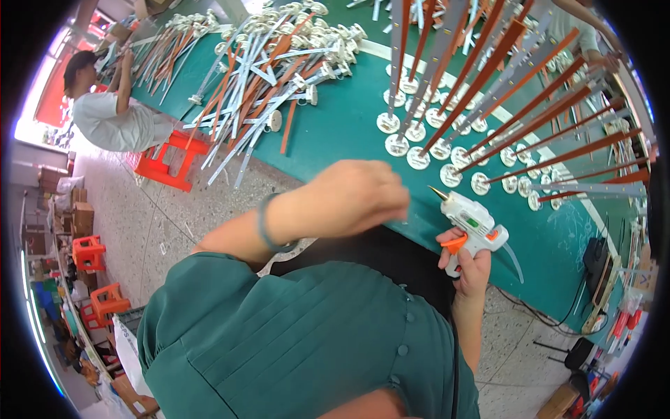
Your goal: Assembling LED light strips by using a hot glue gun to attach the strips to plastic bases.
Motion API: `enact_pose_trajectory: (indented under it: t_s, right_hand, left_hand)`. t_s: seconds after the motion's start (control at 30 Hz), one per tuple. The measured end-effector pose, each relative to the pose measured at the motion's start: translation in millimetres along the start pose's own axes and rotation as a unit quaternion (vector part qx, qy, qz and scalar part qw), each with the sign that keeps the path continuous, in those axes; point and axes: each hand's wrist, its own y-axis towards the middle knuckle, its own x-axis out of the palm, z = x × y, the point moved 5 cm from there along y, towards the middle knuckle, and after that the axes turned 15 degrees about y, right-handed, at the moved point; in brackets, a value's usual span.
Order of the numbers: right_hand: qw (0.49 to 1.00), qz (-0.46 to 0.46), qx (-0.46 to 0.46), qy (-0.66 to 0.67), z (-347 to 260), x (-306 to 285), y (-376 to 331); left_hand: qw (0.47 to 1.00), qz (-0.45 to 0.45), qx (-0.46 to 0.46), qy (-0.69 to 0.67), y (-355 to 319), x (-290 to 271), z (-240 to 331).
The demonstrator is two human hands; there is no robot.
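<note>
My right hand (469, 262) grips a white hot glue gun (474, 223) with an orange trigger. Its brass-coloured nozzle points up and to the left, and a translucent glue stick (515, 262) sticks out at the back. Left of the nozzle, my left hand (363, 199) is raised over the near edge of the table, apart from the gun. Its fingers are bent and smeared by motion, so whether they hold anything is hidden. Beyond the gun stand several strips (481, 66), brown on one side and silver-grey on the other, upright on round white bases (417, 158).
A loose heap of similar strips (255, 91) with white bases lies on the green table (349, 129) at the far left. A person (115, 112) in a light shirt works beyond it. Red stools (171, 164) stand on the floor. A black cable (537, 314) runs below the right table edge.
</note>
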Motion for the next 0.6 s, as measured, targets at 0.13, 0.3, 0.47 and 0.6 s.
enact_pose_trajectory:
  t_s: [0.13, 0.3, 0.47, 0.6]
  right_hand:
    - [1.0, 0.02, -0.005, 0.023, 1, -8, -6]
    - [0.999, 0.011, -0.004, 0.033, 0, 0, 0]
    - [0.999, 0.025, -0.009, 0.021, 0, -3, -1]
    - [0.999, 0.032, -0.009, 0.006, -1, 1, 0]
  left_hand:
    - [0.925, 0.306, 0.078, -0.212, -69, -138, -23]
    - [0.716, 0.675, -0.176, -0.013, -169, -254, -131]
    - [0.847, 0.238, -0.436, 0.193, -145, -136, -266]
    - [0.818, 0.173, -0.479, 0.268, -122, -104, -299]
